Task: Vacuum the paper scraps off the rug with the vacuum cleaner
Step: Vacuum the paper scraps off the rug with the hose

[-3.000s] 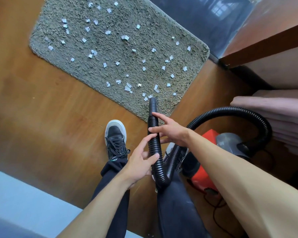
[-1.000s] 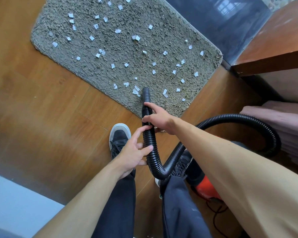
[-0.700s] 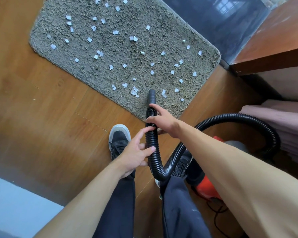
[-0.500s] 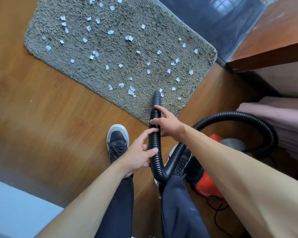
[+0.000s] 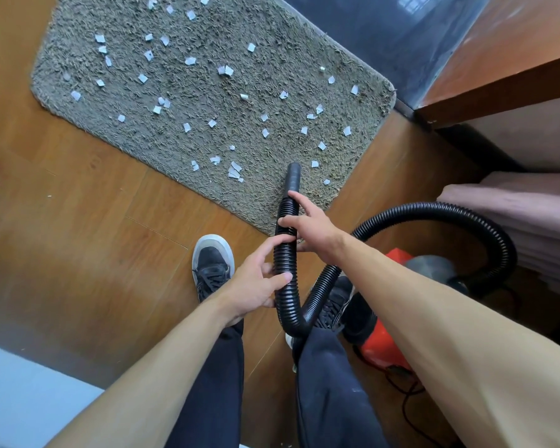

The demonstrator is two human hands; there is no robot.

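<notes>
A grey shaggy rug [image 5: 272, 59] lies on the wooden floor, strewn with several white paper scraps [image 5: 233, 171]. A black ribbed vacuum hose [image 5: 285, 263] rises from a U-bend between my legs, and its smooth nozzle [image 5: 293, 177] points at the rug's near edge, by the scraps. My right hand [image 5: 311, 226] grips the hose just below the nozzle. My left hand [image 5: 256, 286] holds the hose lower down. The hose loops right to the red and grey vacuum cleaner [image 5: 401, 321] on the floor, partly hidden by my right arm.
My two black shoes [image 5: 211, 266] stand on the wooden floor [image 5: 78, 237] just short of the rug. A wooden furniture edge [image 5: 498, 88] and folded pinkish fabric [image 5: 514, 215] are at right. A dark glass panel [image 5: 385, 33] borders the rug's far side. A cord [image 5: 408, 392] trails by the vacuum.
The nozzle swept from the scrap cluster on the near left over to the right along the rug's near edge. Both hands kept their hold on the hose.
</notes>
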